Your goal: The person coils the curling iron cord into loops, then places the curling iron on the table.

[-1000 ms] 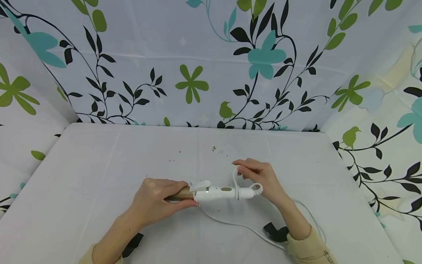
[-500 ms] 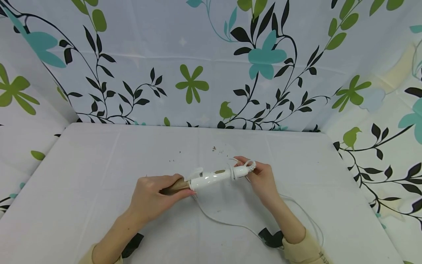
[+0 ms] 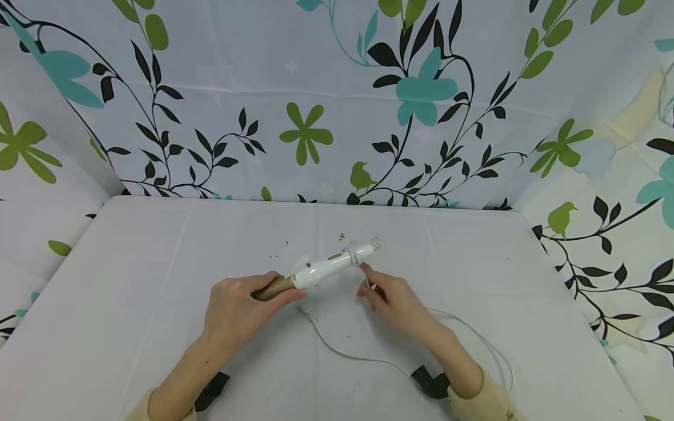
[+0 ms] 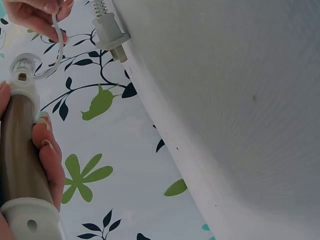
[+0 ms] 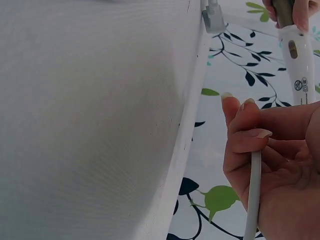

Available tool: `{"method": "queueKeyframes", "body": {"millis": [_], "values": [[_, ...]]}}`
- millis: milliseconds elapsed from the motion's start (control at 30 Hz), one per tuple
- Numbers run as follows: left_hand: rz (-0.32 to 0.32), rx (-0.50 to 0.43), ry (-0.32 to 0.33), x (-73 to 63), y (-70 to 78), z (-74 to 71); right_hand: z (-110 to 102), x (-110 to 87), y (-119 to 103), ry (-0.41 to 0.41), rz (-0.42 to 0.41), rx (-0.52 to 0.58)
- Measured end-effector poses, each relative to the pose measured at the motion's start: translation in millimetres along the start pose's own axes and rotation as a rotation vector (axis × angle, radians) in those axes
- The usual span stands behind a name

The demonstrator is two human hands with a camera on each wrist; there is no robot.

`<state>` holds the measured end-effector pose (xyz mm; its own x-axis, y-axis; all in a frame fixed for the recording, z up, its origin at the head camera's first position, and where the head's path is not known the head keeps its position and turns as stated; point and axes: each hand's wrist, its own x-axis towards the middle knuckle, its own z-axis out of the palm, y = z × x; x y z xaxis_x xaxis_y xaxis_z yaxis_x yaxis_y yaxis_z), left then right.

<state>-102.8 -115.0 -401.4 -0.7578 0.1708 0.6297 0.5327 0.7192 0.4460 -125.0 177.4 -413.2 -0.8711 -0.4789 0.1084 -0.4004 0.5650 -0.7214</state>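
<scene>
A curling iron [image 3: 326,270] with a white handle and a gold barrel is held above the table, its handle end angled up to the right. My left hand [image 3: 234,310] grips it round the barrel [image 4: 22,147], thumb on one side and fingers on the other. Just below the handle's end, my right hand [image 3: 397,301] pinches the white cord [image 5: 254,192] with curled fingers. Some of the cord is looped round the handle near its end. The two-pin plug [image 4: 111,35] hangs below the iron, with its cord trailing right along the table.
A white cloth covers the table [image 3: 174,251]. Small brown crumbs [image 3: 341,237] lie toward its back. Black wrist mounts [image 3: 432,383] show near both sleeves. A leaf-patterned curtain [image 3: 237,70] stands behind and at both sides.
The curling iron has tilted, its handle end rising away from me. My right hand has passed from above the handle, round its end, to below it with the cord.
</scene>
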Motion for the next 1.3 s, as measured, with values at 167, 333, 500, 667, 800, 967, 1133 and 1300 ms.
{"method": "queueKeyframes", "body": {"millis": [167, 333, 500, 667, 800, 967, 1133, 1300], "values": [[-0.018, 0.086, -0.016, -0.2, -0.8, -2.5, 0.8, -2.7, -5.1, -0.003, -0.026, -0.092], [-0.060, 0.153, -0.021, 1.3, -4.3, -6.5, -0.5, -5.1, -13.1, 0.081, -0.012, -0.129], [-0.085, 0.170, -0.034, 2.5, -5.8, -9.7, -0.9, -5.5, -18.6, 0.149, -0.006, -0.159], [-0.089, 0.189, -0.059, 3.1, -5.9, -9.5, -0.2, -6.0, -21.5, 0.167, -0.056, -0.239], [-0.107, 0.204, -0.079, 3.8, -6.8, -9.3, 0.1, -6.3, -22.3, 0.184, -0.083, -0.275], [-0.111, 0.226, -0.129, 3.1, -6.0, -8.5, 0.4, -6.5, -21.3, 0.172, -0.129, -0.303], [-0.088, 0.249, -0.141, 1.7, -4.3, -7.3, 0.2, -6.8, -21.5, 0.207, -0.206, -0.322], [-0.089, 0.278, -0.142, 0.0, -4.6, -8.3, -0.6, -7.8, -22.9, 0.232, -0.255, -0.315]]}}
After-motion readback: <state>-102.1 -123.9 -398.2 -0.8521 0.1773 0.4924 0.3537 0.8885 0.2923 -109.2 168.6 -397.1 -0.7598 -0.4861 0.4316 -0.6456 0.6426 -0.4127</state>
